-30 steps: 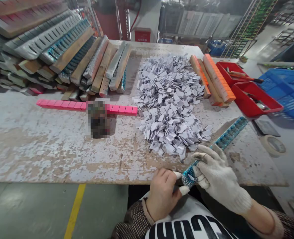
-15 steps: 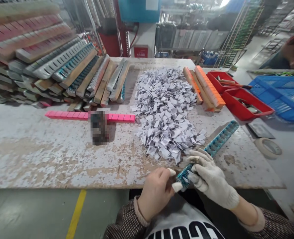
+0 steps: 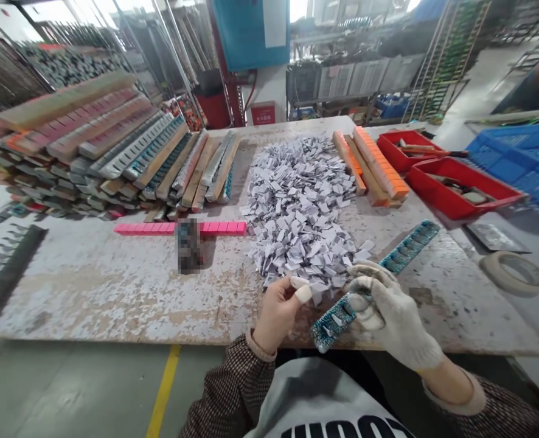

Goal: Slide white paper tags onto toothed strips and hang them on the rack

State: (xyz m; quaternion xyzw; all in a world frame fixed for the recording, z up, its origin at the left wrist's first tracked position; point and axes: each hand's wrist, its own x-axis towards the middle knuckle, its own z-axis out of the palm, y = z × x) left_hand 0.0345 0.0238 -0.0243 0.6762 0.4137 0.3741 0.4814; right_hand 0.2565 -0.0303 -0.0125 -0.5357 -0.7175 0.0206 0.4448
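Note:
My gloved right hand (image 3: 390, 313) is wrapped round a glittery blue slotted strip (image 3: 409, 246), which lies slantwise near the table's front edge. Thin whitish pieces stick up from slots at the strip's near end, while the glove hides its middle. At the near edge of a heap of small flat grey-white pieces (image 3: 301, 201), my left hand (image 3: 278, 310) has thumb and forefinger pinched together, both tips in white covers. One small piece (image 3: 317, 292) shows at those fingertips. A gap separates the left hand from the strip.
A pink segmented bar (image 3: 224, 228) lies left of the heap, passing behind a blurred object (image 3: 188, 246). Stacked bars (image 3: 114, 140) fill the back left. Orange bars (image 3: 379, 164), red trays (image 3: 465, 188), a blue basket (image 3: 516, 152) and a tape roll (image 3: 513, 272) are at right.
My left hand has moved from the strip's near end up and left to the heap's edge. The right hand still holds the strip, its near end now uncovered. The head view has shifted.

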